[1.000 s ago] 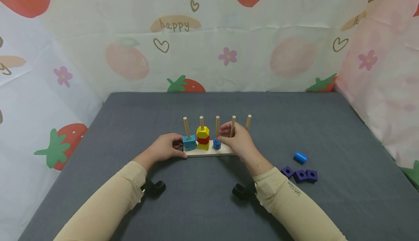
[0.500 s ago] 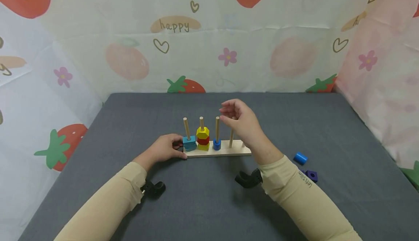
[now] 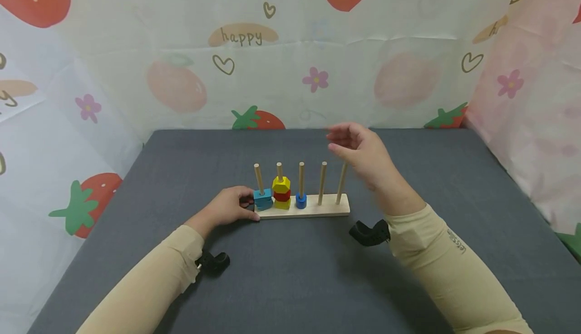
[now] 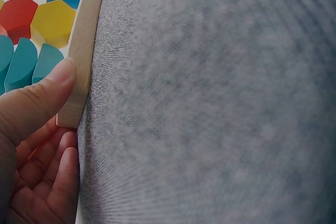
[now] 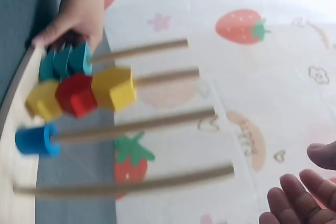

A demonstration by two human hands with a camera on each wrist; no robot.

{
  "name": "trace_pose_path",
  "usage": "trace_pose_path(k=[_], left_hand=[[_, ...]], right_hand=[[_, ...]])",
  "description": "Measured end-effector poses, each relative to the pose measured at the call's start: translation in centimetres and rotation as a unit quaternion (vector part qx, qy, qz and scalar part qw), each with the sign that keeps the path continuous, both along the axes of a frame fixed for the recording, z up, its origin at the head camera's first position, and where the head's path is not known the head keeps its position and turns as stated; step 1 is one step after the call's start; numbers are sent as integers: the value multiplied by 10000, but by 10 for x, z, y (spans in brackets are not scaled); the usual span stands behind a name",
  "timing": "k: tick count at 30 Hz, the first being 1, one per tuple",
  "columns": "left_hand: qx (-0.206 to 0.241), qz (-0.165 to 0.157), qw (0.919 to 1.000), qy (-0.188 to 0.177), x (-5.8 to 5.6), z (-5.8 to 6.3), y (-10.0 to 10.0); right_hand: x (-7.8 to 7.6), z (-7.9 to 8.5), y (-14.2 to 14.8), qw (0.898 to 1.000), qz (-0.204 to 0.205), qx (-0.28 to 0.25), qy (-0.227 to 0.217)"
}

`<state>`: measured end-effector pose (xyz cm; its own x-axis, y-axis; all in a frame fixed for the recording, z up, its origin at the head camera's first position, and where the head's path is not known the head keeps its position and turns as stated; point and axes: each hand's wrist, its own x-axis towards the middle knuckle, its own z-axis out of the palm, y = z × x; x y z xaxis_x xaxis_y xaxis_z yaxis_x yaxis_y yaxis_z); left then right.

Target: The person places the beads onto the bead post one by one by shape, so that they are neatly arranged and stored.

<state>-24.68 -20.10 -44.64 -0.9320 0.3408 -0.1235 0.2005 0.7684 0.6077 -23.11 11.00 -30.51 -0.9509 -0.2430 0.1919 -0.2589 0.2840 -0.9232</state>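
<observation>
A wooden peg board (image 3: 328, 207) with several upright pegs lies at mid-table. Teal blocks (image 3: 263, 200) sit on its leftmost peg. The second peg carries a red block (image 3: 282, 196) between two yellow ones, the upper being a yellow hexagonal block (image 3: 281, 185). Low on the third peg is a blue cylinder (image 3: 301, 201); the two right pegs are bare. My left hand (image 3: 230, 204) grips the board's left end, its thumb (image 4: 63, 74) against the edge in the left wrist view. My right hand (image 3: 363, 155) is raised over the rightmost peg, fingers apart, holding nothing.
A grey cloth (image 3: 281, 278) covers the table. Patterned curtains (image 3: 345, 92) close off the back and sides. Black wrist cameras (image 3: 369, 233) hang below both wrists. The right sleeve (image 3: 447, 258) covers the spot where loose blocks lay.
My right hand has left the third peg's blue cylinder, rising and moving right. Its forearm now hides the loose blue cylinder and purple blocks. My left hand and the board have stayed still.
</observation>
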Motion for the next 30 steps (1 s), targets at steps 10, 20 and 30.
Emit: trace_pose_path(k=[10, 20, 30], left_hand=[[238, -6, 9997, 44, 0, -1, 0], [195, -41, 9998, 100, 0, -2, 0], [184, -2, 9998, 57, 0, -2, -1]], right_hand=[[-7, -7, 60, 9951, -306, 940, -69], [-12, -39, 136, 9770, -117, 1869, -1021], [-13, -77, 182, 9669, 402, 2222, -1188]])
